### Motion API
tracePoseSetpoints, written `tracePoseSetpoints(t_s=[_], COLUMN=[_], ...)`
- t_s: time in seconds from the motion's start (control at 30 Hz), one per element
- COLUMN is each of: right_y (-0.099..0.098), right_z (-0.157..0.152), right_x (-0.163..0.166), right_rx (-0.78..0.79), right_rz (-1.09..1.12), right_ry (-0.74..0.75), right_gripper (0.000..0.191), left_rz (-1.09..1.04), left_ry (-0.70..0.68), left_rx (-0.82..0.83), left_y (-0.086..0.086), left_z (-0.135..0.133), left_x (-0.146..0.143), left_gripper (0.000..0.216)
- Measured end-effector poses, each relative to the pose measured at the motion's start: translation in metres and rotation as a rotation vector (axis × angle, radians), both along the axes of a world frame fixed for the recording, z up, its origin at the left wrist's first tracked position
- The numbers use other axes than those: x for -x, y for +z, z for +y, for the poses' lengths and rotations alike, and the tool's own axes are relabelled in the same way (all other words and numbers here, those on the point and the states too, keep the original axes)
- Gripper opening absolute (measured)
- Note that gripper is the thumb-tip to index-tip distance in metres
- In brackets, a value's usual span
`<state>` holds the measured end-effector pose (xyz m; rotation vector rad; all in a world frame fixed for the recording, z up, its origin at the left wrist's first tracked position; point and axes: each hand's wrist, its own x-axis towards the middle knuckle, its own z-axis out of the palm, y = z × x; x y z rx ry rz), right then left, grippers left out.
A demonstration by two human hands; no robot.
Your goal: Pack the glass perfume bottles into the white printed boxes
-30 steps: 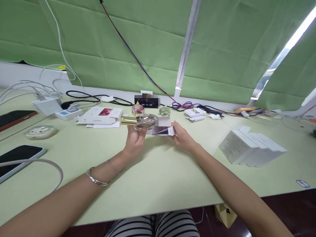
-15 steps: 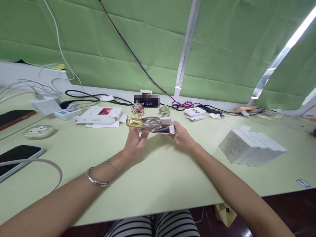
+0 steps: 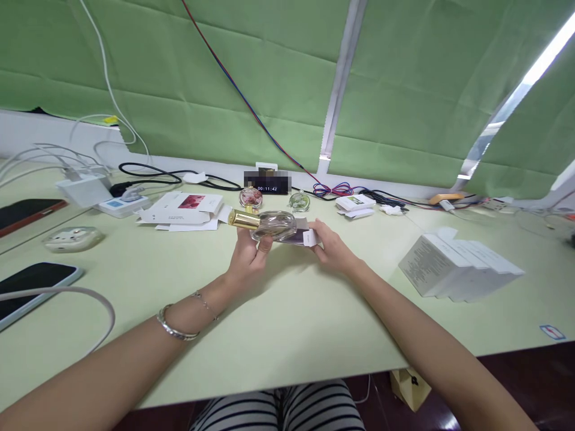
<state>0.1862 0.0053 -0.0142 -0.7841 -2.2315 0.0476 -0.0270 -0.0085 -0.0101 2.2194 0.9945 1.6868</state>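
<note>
My left hand grips a clear glass perfume bottle with a gold cap, held sideways above the table, cap pointing left. My right hand holds a small open carton, white outside and purple inside, its mouth turned toward the bottle. The bottle's base is at the carton's opening. A silver bangle and a thin chain are on my left wrist.
Behind the hands stand two small round perfume bottles and a timer. A flattened carton lies at left, with chargers, cables and phones farther left. White boxes lie at right on the pale green table.
The bottle has turned from face-on to lying sideways and moved right until its base meets the carton's open end. The carton has tilted slightly toward it.
</note>
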Motion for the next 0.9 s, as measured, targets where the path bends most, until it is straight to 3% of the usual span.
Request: tracePoseSetpoints(t_s=[0.23, 0.53, 0.77, 0.9], right_y=[0.003, 0.006, 0.005, 0.002], right_z=[-0.004, -0.007, -0.012, -0.011], right_x=[0.003, 0.002, 0.01, 0.012], right_rx=[-0.017, 0.101, 0.164, 0.237], right_rz=[-0.03, 0.054, 0.125, 0.18], right_ry=[0.018, -0.05, -0.005, 0.022], right_gripper=[0.036, 0.035, 0.037, 0.037], left_rz=[0.108, 0.268, 0.33, 0.344], left_ry=[0.042, -0.052, 0.11, 0.11], left_rx=[0.033, -0.139, -0.229, -0.234], left_y=[0.0, 0.005, 0.006, 0.009], left_z=[0.004, 0.001, 0.002, 0.001], left_x=[0.005, 0.006, 0.006, 0.006], left_gripper=[0.044, 0.028, 0.033, 0.035])
